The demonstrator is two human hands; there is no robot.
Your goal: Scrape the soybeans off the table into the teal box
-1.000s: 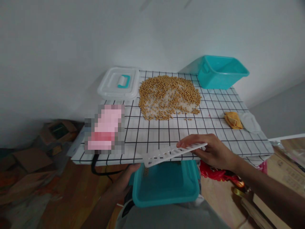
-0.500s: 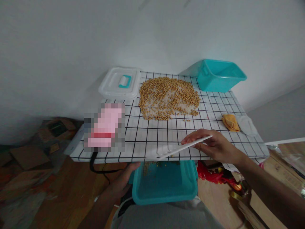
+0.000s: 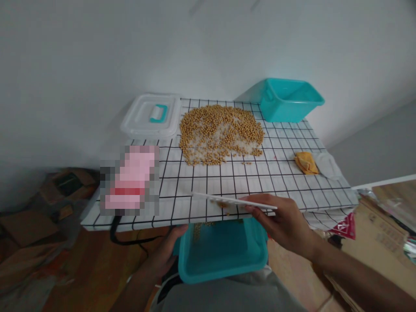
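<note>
My right hand [image 3: 286, 221] pinches one end of a thin flat white board [image 3: 227, 200], seen nearly edge-on above the table's front edge. A few blurred brownish-yellow bits show just below the board. Under the table edge, a teal bin [image 3: 224, 277] rests at my lap, with some beans visible at its far left inside. My left hand [image 3: 170, 247] grips the bin's left side; its fingers are partly hidden. A spread of yellow soybeans [image 3: 221, 125], mixed with whitish grains, lies on the checked tablecloth.
On the table [image 3: 201, 186] stand a clear lidded box [image 3: 139, 115] at the back left and a second teal bin [image 3: 286, 104] at the back right. A yellow cloth [image 3: 306, 163] lies on the right. A pixelated pink item [image 3: 133, 173] and black cable [image 3: 114, 229] sit left.
The white board has swung from a steep slant to nearly level, its left end rising. My right hand has moved slightly down; my left hand stays at the bin. The view has shifted slightly.
</note>
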